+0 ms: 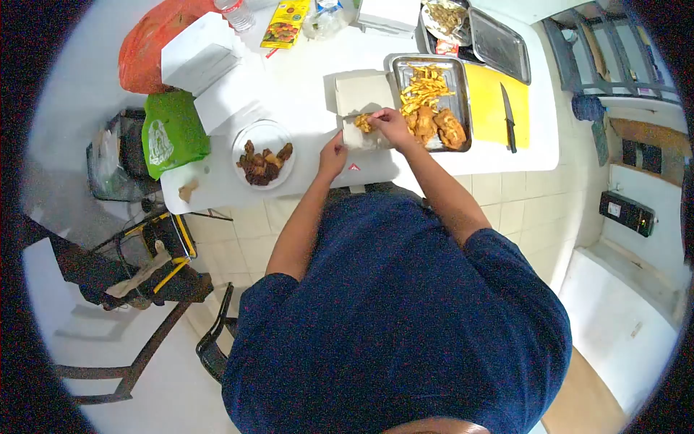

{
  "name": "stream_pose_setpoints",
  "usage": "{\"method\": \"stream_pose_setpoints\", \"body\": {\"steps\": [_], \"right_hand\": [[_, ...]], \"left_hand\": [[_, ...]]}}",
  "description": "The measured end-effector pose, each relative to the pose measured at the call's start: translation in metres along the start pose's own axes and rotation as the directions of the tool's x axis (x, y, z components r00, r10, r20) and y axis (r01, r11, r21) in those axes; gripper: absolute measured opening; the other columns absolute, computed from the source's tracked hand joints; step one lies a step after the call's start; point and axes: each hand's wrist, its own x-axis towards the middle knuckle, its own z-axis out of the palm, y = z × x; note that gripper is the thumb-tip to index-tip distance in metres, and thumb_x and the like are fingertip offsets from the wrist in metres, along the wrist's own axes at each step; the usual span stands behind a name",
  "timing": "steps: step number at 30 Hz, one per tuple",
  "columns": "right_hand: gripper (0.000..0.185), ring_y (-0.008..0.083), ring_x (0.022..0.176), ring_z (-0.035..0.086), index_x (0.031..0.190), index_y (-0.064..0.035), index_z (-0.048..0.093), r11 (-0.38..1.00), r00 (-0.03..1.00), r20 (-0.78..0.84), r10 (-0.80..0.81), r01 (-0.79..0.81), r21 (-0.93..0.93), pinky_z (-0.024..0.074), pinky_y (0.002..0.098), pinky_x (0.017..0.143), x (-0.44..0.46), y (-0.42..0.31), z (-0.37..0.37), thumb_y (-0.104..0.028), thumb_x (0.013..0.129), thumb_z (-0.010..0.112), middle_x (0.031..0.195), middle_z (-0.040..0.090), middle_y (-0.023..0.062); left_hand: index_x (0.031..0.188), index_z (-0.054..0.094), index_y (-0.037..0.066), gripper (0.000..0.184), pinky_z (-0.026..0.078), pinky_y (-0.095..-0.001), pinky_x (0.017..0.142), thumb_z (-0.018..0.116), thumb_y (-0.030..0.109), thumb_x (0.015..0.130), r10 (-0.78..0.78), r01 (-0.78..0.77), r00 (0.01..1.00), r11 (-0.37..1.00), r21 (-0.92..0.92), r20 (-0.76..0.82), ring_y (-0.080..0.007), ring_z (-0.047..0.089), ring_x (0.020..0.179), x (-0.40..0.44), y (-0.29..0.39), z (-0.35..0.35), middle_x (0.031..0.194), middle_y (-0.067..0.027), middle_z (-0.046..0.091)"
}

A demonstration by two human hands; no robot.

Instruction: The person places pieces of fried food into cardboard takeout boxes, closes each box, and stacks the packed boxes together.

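Fried piece point(363, 123) in or above open box point(361, 92), can't tell which; right hand point(392, 127) pinching it, left hand point(333, 154) at box's left edge, can't tell if gripping; tray point(460, 82) of fries point(426, 88) just right, then knife point(509, 116), plate point(266, 132) off left

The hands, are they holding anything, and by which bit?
The right hand pinches a fried piece by its right side over the open box. The left hand is at the box's left edge; its grip is unclear.

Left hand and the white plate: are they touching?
Apart. The head view shows a strip of white tabletop between the left hand and the white plate.
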Motion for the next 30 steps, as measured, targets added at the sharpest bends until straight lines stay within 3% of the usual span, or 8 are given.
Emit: {"method": "stream_pose_setpoints", "body": {"steps": [5, 12, 15, 18, 21, 22, 26, 30], "right_hand": [[0.019, 0.0123, 0.072, 0.060, 0.091, 0.0014, 0.068, 0.938, 0.970, 0.026, 0.240, -0.225, -0.264, 0.0490, 0.0276, 0.066, -0.001, 0.004, 0.024, -0.016, 0.083, 0.066, 0.079, 0.067, 0.0069], [0.016, 0.0125, 0.069, 0.059, 0.088, 0.0005, 0.069, 0.917, 0.999, 0.025, 0.048, -0.034, -0.398, 0.0483, 0.0278, 0.064, 0.011, 0.027, 0.015, -0.014, 0.082, 0.065, 0.077, 0.067, 0.0053], [0.010, 0.0135, 0.068, 0.059, 0.084, 0.0005, 0.068, 0.999, 0.982, -0.181, -0.046, 0.046, -0.007, 0.0486, 0.0282, 0.065, -0.004, -0.007, -0.002, -0.009, 0.081, 0.067, 0.075, 0.066, 0.0046], [0.026, 0.0248, 0.074, 0.064, 0.090, -0.0012, 0.067, 0.995, 0.893, -0.442, -0.083, 0.097, 0.010, 0.0509, 0.0332, 0.075, -0.011, -0.035, -0.029, -0.018, 0.072, 0.076, 0.079, 0.067, 0.0124], [0.037, 0.0260, 0.078, 0.065, 0.097, -0.0020, 0.064, 0.962, 0.746, -0.627, -0.224, 0.067, -0.264, 0.0502, 0.0358, 0.079, 0.028, 0.017, -0.059, -0.023, 0.071, 0.078, 0.083, 0.068, 0.0118], [0.044, 0.0181, 0.081, 0.063, 0.107, 0.0021, 0.060, 0.964, 0.795, -0.582, -0.170, 0.011, -0.267, 0.0515, 0.0299, 0.073, 0.034, 0.016, -0.062, -0.021, 0.074, 0.077, 0.094, 0.067, 0.0120], [0.059, 0.0224, 0.085, 0.066, 0.117, 0.0021, 0.060, 0.847, 0.951, -0.310, 0.003, -0.167, -0.504, 0.0520, 0.0329, 0.077, 0.016, -0.031, -0.058, -0.037, 0.076, 0.075, 0.096, 0.069, 0.0150], [0.036, 0.0232, 0.081, 0.066, 0.103, -0.0032, 0.068, 0.866, 0.940, -0.335, -0.065, -0.114, -0.487, 0.0518, 0.0332, 0.076, 0.022, -0.027, -0.052, -0.027, 0.076, 0.072, 0.090, 0.069, 0.0133]], "left_hand": [[0.135, 0.051, 0.015, 0.054, 0.050, -0.0329, 0.073, 0.062, 0.009, 0.083, -0.006, 0.007, 1.000, 0.998, 0.069, -0.023, -0.0211, 0.062, 0.072, 0.003, -0.007, 0.002, 0.082, -0.0140, 0.066], [0.136, 0.050, 0.015, 0.056, 0.051, -0.0349, 0.075, 0.064, 0.016, 0.082, 0.008, -0.009, 1.000, 0.998, 0.065, 0.024, -0.0228, 0.064, 0.075, 0.003, -0.002, -0.003, 0.084, -0.0152, 0.066], [0.136, 0.050, 0.013, 0.058, 0.051, -0.0350, 0.076, 0.067, 0.023, 0.082, -0.049, 0.047, 0.997, 0.998, 0.044, 0.060, -0.0240, 0.064, 0.078, 0.008, 0.012, -0.013, 0.086, -0.0158, 0.066], [0.136, 0.049, 0.010, 0.061, 0.050, -0.0340, 0.078, 0.068, 0.030, 0.081, -0.089, 0.087, 0.996, 0.991, 0.105, 0.011, -0.0242, 0.064, 0.082, 0.026, 0.033, -0.022, 0.091, -0.0159, 0.066], [0.135, 0.048, 0.004, 0.064, 0.048, -0.0365, 0.086, 0.066, 0.036, 0.083, -0.022, 0.038, 0.997, 0.977, 0.209, -0.077, -0.0286, 0.063, 0.095, 0.049, 0.053, -0.024, 0.101, -0.0176, 0.065], [0.135, 0.047, 0.003, 0.065, 0.048, -0.0376, 0.087, 0.066, 0.037, 0.083, 0.037, -0.007, 0.993, 0.969, 0.247, -0.115, -0.0300, 0.062, 0.098, 0.059, 0.051, -0.023, 0.104, -0.0183, 0.065], [0.132, 0.050, 0.002, 0.058, 0.046, -0.0396, 0.091, 0.063, 0.034, 0.085, 0.014, -0.002, 0.999, 0.976, 0.216, -0.051, -0.0329, 0.060, 0.108, 0.098, 0.038, -0.020, 0.113, -0.0206, 0.063], [0.127, 0.054, 0.004, 0.044, 0.048, -0.0372, 0.088, 0.060, 0.022, 0.087, -0.079, 0.060, 0.995, 0.966, 0.251, 0.066, -0.0302, 0.062, 0.103, 0.107, 0.064, -0.034, 0.115, -0.0186, 0.064]]}}
